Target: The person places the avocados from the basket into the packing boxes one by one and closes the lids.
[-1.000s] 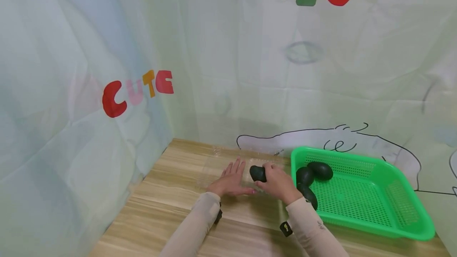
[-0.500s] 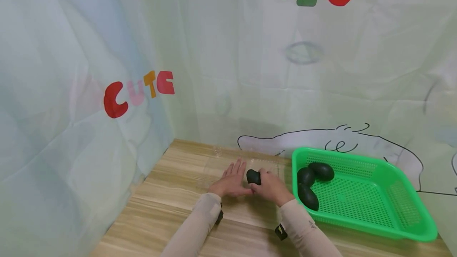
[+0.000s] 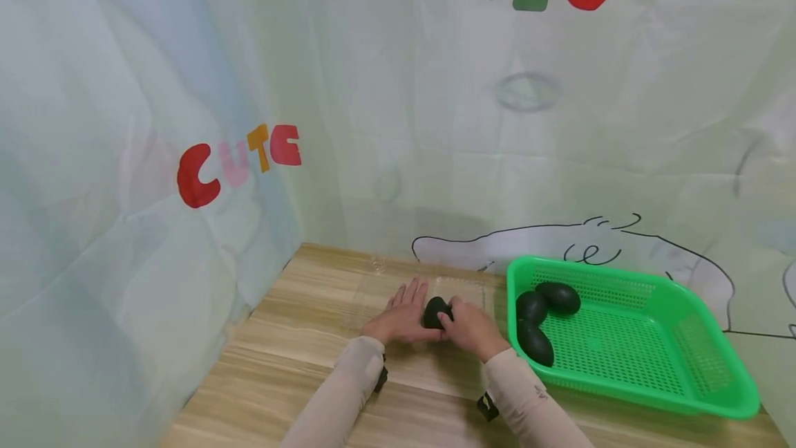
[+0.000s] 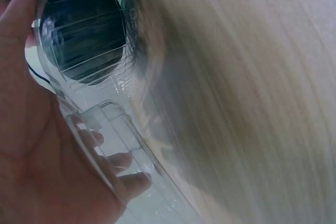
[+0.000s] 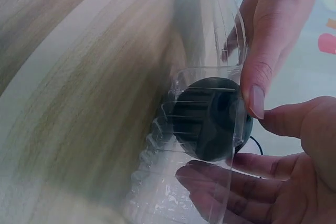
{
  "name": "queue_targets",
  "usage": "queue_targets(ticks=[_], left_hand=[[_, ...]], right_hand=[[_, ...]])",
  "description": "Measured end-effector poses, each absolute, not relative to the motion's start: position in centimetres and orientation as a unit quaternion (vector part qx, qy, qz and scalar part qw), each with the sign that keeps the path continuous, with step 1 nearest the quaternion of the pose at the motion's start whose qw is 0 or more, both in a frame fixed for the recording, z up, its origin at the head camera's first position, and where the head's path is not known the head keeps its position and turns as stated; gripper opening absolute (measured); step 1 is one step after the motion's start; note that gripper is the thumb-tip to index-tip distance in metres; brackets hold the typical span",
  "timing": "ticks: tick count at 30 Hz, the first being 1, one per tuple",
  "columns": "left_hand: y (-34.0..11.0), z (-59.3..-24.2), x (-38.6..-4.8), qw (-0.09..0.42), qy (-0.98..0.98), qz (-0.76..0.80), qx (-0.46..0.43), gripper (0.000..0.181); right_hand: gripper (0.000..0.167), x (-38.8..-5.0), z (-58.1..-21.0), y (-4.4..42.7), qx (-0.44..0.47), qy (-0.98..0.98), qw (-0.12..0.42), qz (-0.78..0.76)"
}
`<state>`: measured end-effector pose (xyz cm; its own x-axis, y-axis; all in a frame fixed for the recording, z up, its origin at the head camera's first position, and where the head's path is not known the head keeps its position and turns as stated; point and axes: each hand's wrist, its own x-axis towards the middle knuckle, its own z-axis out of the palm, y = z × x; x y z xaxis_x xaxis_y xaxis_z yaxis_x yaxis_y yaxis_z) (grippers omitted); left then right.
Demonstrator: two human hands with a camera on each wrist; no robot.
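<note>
Right grip (image 3: 472,327) pinches ovoid (image 3: 434,311), apparently seating it in box (image 3: 470,287); left grip (image 3: 401,318), beside, spreads straight. Next likely calls for release.

Pale beige sleeves (image 3: 336,394), black wrist pieces (image 3: 488,407)

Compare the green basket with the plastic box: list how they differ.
The basket is opaque green; the box is see-through.
The basket's walls have many holes; the box's side is ridged.
The basket shows three dark egg-shaped things; the box has one dark egg-shaped thing, gripped by the right hand.
Both stand on the wooden table.
</note>
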<state>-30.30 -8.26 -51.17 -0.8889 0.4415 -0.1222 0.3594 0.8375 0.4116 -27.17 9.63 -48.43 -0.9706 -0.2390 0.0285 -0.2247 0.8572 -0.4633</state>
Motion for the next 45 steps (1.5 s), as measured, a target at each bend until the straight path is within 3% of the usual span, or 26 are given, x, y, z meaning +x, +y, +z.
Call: queue_targets(ticks=[16, 27, 34, 45], left_hand=[[-8.4, -51.4, -30.5, 0.107, 0.945, 0.223, 0.214, 0.123], [-8.4, -51.3, -30.4, 0.11, 0.945, 0.218, 0.217, 0.123], [-8.5, -51.2, -30.5, 0.105, 0.945, 0.22, 0.22, 0.122], [-8.5, -51.4, -30.4, 0.1, 0.941, 0.233, 0.225, 0.122]], right_hand=[[0.039, -25.6, -46.7, 10.9, -0.119, 0.963, -0.027, -0.24], [0.039, -24.7, -44.7, 12.4, -0.112, 0.956, -0.026, -0.271], [0.04, -23.9, -43.5, 14.0, -0.098, 0.955, -0.01, -0.281], [0.039, -24.4, -42.1, 18.4, -0.09, 0.96, -0.048, -0.261]])
